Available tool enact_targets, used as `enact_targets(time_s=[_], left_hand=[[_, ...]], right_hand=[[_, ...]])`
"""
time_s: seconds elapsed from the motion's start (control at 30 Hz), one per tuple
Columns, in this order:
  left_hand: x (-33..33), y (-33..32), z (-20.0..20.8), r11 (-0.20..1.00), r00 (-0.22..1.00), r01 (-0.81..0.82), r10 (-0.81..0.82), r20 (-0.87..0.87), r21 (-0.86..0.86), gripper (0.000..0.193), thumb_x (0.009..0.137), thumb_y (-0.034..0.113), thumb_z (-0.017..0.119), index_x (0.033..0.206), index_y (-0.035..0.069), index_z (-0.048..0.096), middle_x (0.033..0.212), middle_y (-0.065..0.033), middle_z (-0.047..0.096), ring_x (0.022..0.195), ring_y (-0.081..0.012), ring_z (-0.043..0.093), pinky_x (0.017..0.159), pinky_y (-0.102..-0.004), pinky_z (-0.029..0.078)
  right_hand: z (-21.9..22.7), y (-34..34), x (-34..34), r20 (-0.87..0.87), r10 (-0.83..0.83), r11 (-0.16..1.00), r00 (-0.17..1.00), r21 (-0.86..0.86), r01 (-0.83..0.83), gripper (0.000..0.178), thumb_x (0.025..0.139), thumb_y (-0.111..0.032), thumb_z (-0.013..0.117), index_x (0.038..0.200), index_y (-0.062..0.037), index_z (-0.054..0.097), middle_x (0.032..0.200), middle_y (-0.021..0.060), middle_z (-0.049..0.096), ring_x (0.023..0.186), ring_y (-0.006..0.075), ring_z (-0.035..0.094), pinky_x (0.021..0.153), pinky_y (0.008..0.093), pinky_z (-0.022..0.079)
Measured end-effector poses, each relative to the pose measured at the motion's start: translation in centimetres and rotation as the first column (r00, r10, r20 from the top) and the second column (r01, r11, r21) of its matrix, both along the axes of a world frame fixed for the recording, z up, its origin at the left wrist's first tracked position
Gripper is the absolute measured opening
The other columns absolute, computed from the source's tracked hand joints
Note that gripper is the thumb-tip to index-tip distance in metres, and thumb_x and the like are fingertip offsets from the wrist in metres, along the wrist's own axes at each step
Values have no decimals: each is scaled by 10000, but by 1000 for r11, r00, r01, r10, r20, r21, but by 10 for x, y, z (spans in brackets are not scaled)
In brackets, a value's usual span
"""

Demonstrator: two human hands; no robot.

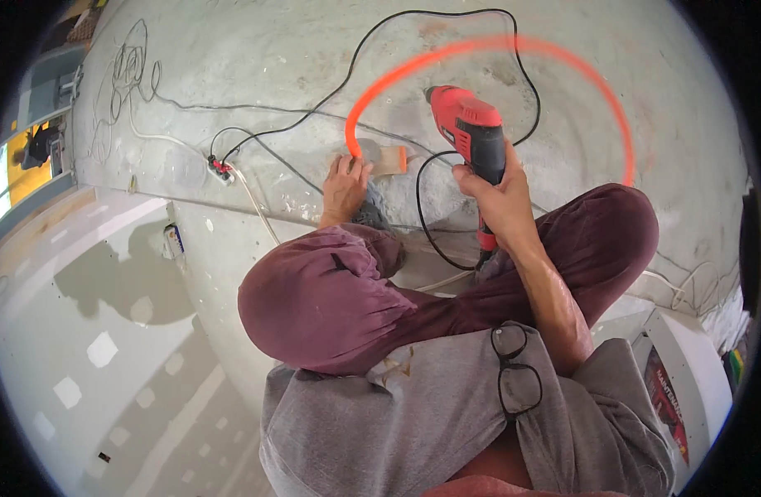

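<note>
My right hand (503, 195) is wrapped round the grip of a red and black power drill (471, 124), its nose tilted up toward the far left. A black cord (419, 203) loops from the base of the grip. At the left, my left hand (345, 189) has its fingers closed at the end of a bright orange flexible tube (480, 43). The tube arches over beyond the drill and comes down by my right knee; its far part is blurred. Beside the left fingertips lies a small wooden piece (387, 161) with an orange end. Whether the hand touches it is unclear.
A red and black socket block (220, 168) with plugged-in cords lies at the left. Tangled grey cable (130, 74) spreads over the grey concrete floor (256, 50). Patched wall board (165, 364) stands at lower left. Eyeglasses (521, 388) hang on my grey shirt.
</note>
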State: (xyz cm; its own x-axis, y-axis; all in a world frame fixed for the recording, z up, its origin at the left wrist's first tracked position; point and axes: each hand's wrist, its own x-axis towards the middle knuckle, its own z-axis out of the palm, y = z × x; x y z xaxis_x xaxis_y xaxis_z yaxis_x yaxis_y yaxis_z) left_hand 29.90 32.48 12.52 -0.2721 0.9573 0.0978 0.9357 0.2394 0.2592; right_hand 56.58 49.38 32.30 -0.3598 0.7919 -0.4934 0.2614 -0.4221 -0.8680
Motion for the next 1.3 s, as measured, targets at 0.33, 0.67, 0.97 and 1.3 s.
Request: enact_targets(time_s=[0.33,0.67,0.97,1.3], left_hand=[[18,-2,13,854,710,-492,505,491,-168,743,783,249,918,1403,20,577,1216,-137,661,1110,-381,644,920,-456,538],[-15,27,8,978,885,-207,182,429,13,732,553,168,957,1195,69,620,1316,-149,630,1247,-409,546,1024,-486,464],[-27,30,6,973,820,-223,224,527,-67,570,561,150,955,1043,95,655,1200,-149,657,1080,-403,649,914,-502,518],[-37,23,-10,980,859,-194,186,476,-33,370,720,256,904,1012,118,723,996,-99,704,917,-350,696,770,-448,556]], right_hand=[[-14,-9,4,67,132,988,989,70,-137,770,870,-128,774,1553,-4,439,1231,155,704,1145,236,673,1025,359,497],[-10,-4,4,210,364,916,907,95,-389,825,858,-150,785,1588,-55,414,1261,236,711,1154,309,717,980,390,535],[1,-8,-6,296,548,761,783,213,-613,899,828,-167,792,1615,-86,364,1229,316,699,1172,491,665,972,494,530],[51,0,-10,375,758,594,534,-58,-802,904,797,-53,770,1610,-91,378,1392,271,637,1336,460,578,1110,457,476]])
